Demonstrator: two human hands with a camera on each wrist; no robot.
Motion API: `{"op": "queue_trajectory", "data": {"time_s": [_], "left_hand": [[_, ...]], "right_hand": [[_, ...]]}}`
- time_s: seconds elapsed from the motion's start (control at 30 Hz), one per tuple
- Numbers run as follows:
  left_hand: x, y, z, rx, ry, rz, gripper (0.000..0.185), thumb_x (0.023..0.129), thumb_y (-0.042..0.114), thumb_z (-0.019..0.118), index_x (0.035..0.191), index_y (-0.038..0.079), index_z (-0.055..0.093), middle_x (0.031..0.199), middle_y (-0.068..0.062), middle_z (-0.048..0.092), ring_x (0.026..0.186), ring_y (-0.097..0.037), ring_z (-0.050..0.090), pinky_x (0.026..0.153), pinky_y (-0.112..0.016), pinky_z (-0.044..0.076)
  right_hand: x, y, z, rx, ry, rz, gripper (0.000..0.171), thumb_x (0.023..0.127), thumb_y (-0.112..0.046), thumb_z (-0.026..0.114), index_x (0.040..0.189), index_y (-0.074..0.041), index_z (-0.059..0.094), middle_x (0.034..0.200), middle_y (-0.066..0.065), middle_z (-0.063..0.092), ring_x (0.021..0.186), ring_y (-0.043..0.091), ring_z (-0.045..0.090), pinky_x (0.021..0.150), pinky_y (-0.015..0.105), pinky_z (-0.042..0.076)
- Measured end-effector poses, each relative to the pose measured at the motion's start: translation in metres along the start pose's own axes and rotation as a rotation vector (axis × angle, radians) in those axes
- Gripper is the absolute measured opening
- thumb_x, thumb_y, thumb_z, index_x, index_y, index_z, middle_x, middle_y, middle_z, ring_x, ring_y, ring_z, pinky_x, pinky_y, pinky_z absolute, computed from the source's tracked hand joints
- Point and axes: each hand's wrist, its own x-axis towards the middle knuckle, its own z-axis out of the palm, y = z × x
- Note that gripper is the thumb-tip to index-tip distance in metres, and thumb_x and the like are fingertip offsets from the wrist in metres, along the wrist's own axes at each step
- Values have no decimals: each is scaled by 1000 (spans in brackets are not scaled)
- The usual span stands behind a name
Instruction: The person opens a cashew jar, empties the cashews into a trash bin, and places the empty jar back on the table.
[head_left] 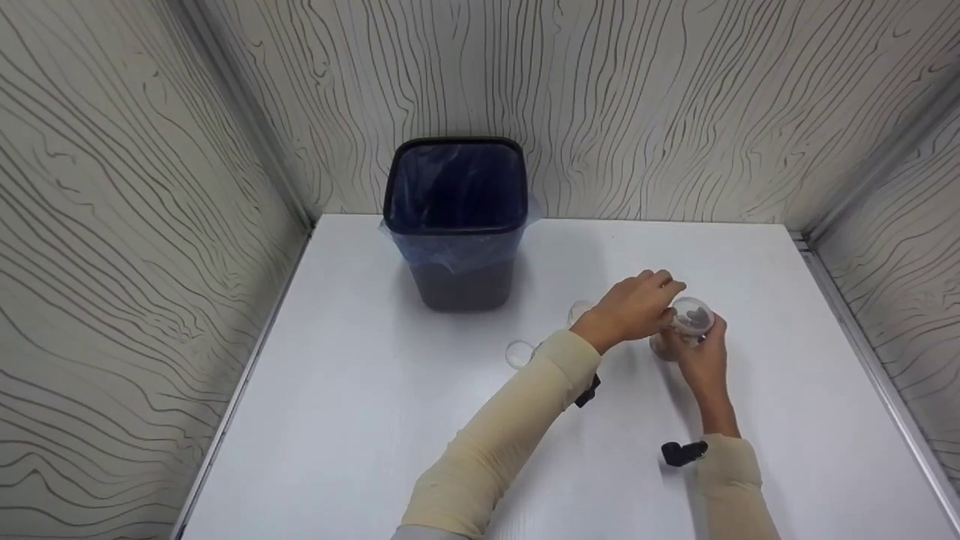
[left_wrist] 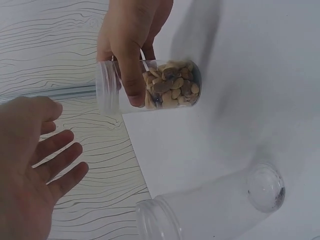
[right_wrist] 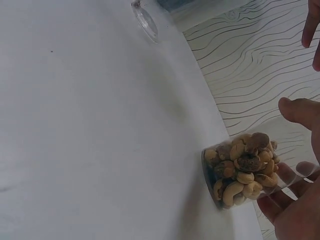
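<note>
A clear plastic jar [head_left: 691, 318] about half full of mixed nuts [left_wrist: 170, 90] stands on the white table [head_left: 390, 420]. My right hand [head_left: 701, 356] grips it round the side, thumb across the front [left_wrist: 131, 75], fingers behind [right_wrist: 292, 202]. The jar's threaded mouth [left_wrist: 105, 87] has no lid. My left hand [head_left: 637, 304] reaches across and hovers by that mouth, palm open and fingers straight [left_wrist: 55, 165], not touching it. An empty clear jar [left_wrist: 215, 205] stands just left of the nut jar [head_left: 579, 310].
A clear lid [head_left: 519, 352] lies on the table left of the hands, also in the right wrist view [right_wrist: 145, 20]. A dark bin [head_left: 455, 217] with a blue liner stands at the back. Patterned walls close in three sides.
</note>
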Motion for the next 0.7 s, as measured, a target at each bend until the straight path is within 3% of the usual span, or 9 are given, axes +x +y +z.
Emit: {"op": "queue_trajectory", "data": {"time_s": [0.3,0.53,0.7], "left_hand": [[-1,12,8,60,-16,28,40,112,33,57,151,22,58,143,5,62,126,-7,62,105,-16,53],[-1,19,14,94,-24,29,40,111,33,59,150,23,59,142,7,62,124,-6,61,103,-15,54],[-2,26,20,174,-47,45,47,105,37,66,150,25,58,142,7,61,121,-7,61,98,-16,56]], "right_hand": [[-4,-1,1,-20,-37,-1,94,101,-39,72,168,-7,14,175,21,24,163,43,25,131,61,28],[-5,-3,3,-51,-44,-36,82,105,-23,67,166,0,18,173,24,27,162,43,25,132,57,26],[-7,-1,5,-51,-31,-71,72,106,-15,63,163,3,22,170,27,31,160,45,28,132,57,27]]}}
